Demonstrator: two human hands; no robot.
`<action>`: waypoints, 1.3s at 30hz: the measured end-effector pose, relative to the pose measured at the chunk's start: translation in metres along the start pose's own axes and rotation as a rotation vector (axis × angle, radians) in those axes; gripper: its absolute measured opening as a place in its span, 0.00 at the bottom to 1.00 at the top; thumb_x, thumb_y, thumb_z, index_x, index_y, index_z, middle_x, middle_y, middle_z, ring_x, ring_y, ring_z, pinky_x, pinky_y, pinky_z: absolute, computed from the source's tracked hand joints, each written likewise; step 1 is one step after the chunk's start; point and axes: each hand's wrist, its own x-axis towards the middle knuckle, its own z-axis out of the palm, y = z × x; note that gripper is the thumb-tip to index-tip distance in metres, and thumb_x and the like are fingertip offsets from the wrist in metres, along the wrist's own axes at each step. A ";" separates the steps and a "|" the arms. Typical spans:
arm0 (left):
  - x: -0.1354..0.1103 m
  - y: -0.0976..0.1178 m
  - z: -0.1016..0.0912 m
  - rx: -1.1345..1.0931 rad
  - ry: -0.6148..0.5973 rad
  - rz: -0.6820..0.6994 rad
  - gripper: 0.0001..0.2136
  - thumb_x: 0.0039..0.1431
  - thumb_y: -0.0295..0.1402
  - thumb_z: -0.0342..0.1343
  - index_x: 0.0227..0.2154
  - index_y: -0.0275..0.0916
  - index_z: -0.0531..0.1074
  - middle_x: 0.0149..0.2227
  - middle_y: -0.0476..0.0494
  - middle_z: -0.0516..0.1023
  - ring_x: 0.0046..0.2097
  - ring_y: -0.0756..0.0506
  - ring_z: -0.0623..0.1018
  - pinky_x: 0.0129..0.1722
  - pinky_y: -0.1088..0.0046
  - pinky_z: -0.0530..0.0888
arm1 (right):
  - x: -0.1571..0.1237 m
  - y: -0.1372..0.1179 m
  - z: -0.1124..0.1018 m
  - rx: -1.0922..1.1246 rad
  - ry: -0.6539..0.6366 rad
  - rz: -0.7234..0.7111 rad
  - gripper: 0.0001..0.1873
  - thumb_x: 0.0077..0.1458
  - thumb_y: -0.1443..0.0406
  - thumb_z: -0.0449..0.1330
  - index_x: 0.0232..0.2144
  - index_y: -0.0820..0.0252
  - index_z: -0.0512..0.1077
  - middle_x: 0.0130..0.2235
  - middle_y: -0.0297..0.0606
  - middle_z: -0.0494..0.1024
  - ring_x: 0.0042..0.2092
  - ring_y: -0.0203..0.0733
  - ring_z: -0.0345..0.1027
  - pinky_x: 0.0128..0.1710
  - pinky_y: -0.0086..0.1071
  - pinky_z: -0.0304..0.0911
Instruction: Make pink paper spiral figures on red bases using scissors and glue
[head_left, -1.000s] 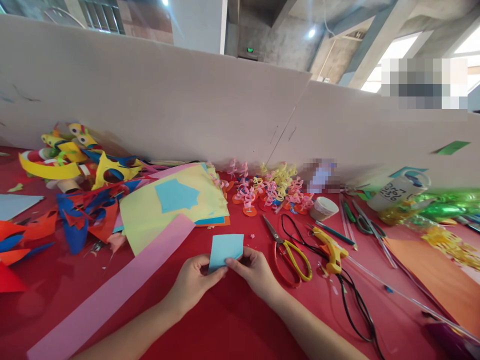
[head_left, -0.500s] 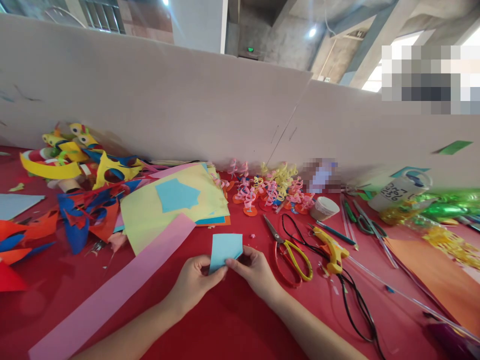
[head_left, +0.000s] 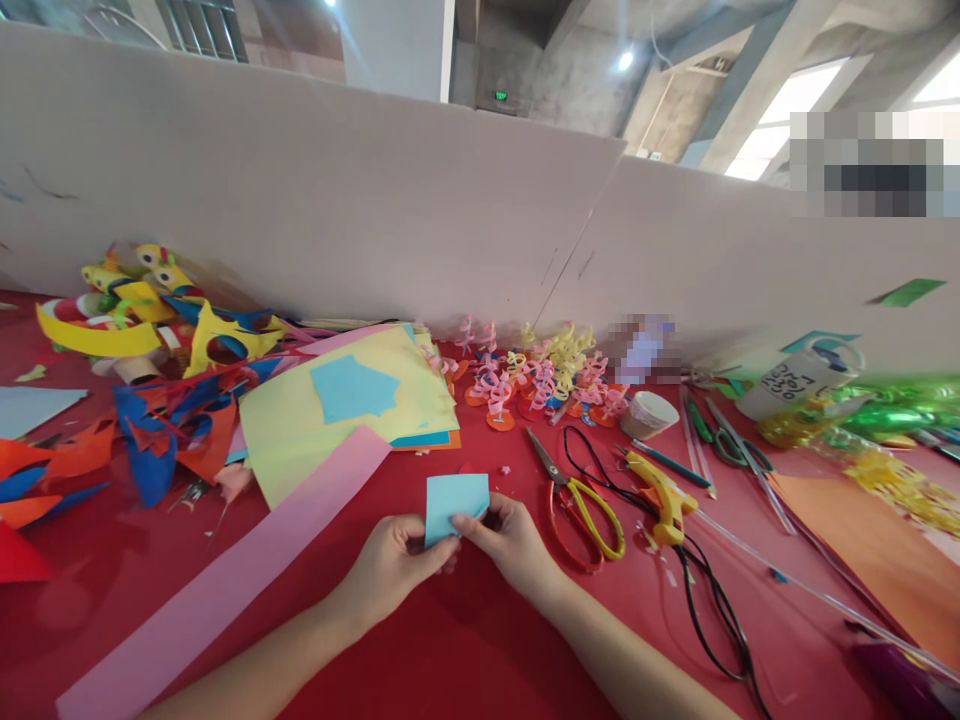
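A small light-blue paper piece is pinched between both my hands above the red table. My left hand grips its lower left corner with thumb and fingers closed. My right hand pinches its lower right edge. A long pink paper strip lies just left of my left hand. Scissors with red and yellow handles lie a little to the right of my right hand.
A yellow glue gun with a black cord, green scissors, a tape roll, paper curls, yellow sheets, coloured scraps and an orange sheet lie about. A cardboard wall stands behind.
The blue paper has sunk slightly lower between my fingers and my hands have closed in a little tighter on it. Everything else on the table is unchanged.
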 end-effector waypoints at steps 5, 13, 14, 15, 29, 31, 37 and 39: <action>-0.001 -0.001 0.000 0.008 -0.022 -0.002 0.14 0.52 0.40 0.55 0.20 0.36 0.72 0.21 0.47 0.74 0.25 0.50 0.71 0.25 0.76 0.67 | 0.000 0.003 0.000 0.041 0.005 -0.034 0.17 0.44 0.53 0.66 0.23 0.60 0.68 0.23 0.32 0.73 0.26 0.36 0.66 0.28 0.29 0.62; 0.000 -0.006 -0.001 0.029 -0.010 0.020 0.12 0.51 0.40 0.57 0.22 0.35 0.73 0.22 0.47 0.74 0.25 0.49 0.71 0.26 0.76 0.67 | 0.000 -0.002 0.001 0.028 0.033 0.017 0.20 0.39 0.51 0.67 0.19 0.60 0.68 0.21 0.32 0.72 0.24 0.35 0.64 0.27 0.29 0.61; 0.000 -0.005 -0.001 0.038 0.003 0.028 0.11 0.50 0.39 0.58 0.23 0.35 0.74 0.23 0.47 0.75 0.26 0.49 0.71 0.27 0.76 0.67 | 0.000 -0.002 0.001 0.009 0.051 0.021 0.21 0.38 0.50 0.68 0.18 0.60 0.68 0.20 0.31 0.71 0.23 0.34 0.62 0.26 0.29 0.60; 0.000 -0.004 -0.001 0.044 0.014 0.032 0.10 0.49 0.38 0.59 0.25 0.35 0.74 0.24 0.47 0.75 0.27 0.49 0.71 0.28 0.75 0.68 | 0.000 -0.002 0.001 -0.010 0.067 0.022 0.21 0.37 0.50 0.68 0.18 0.60 0.67 0.20 0.31 0.70 0.23 0.33 0.60 0.25 0.28 0.59; -0.001 0.000 -0.001 0.068 0.031 0.025 0.13 0.51 0.39 0.55 0.17 0.36 0.68 0.18 0.49 0.68 0.22 0.52 0.65 0.21 0.77 0.62 | 0.000 -0.002 0.001 0.039 -0.008 0.003 0.19 0.40 0.51 0.67 0.22 0.60 0.70 0.24 0.33 0.74 0.27 0.37 0.66 0.31 0.30 0.63; -0.001 0.001 -0.002 0.037 0.030 0.020 0.13 0.51 0.39 0.55 0.18 0.36 0.69 0.19 0.48 0.70 0.24 0.50 0.69 0.24 0.76 0.66 | 0.000 -0.002 -0.001 0.058 -0.029 -0.004 0.18 0.41 0.52 0.67 0.22 0.60 0.70 0.24 0.33 0.74 0.27 0.36 0.67 0.32 0.30 0.63; -0.001 0.001 -0.001 0.039 -0.017 0.018 0.14 0.52 0.40 0.54 0.19 0.36 0.70 0.20 0.47 0.72 0.25 0.49 0.71 0.25 0.76 0.68 | 0.000 0.000 -0.002 0.046 -0.019 0.035 0.21 0.40 0.50 0.67 0.19 0.59 0.66 0.22 0.32 0.72 0.26 0.36 0.65 0.29 0.30 0.62; -0.001 0.000 -0.001 0.053 -0.022 0.011 0.14 0.51 0.41 0.54 0.19 0.36 0.70 0.20 0.48 0.71 0.24 0.50 0.70 0.24 0.76 0.66 | 0.000 0.001 -0.002 0.018 -0.001 0.031 0.22 0.40 0.50 0.67 0.19 0.59 0.66 0.21 0.31 0.71 0.25 0.35 0.64 0.28 0.29 0.61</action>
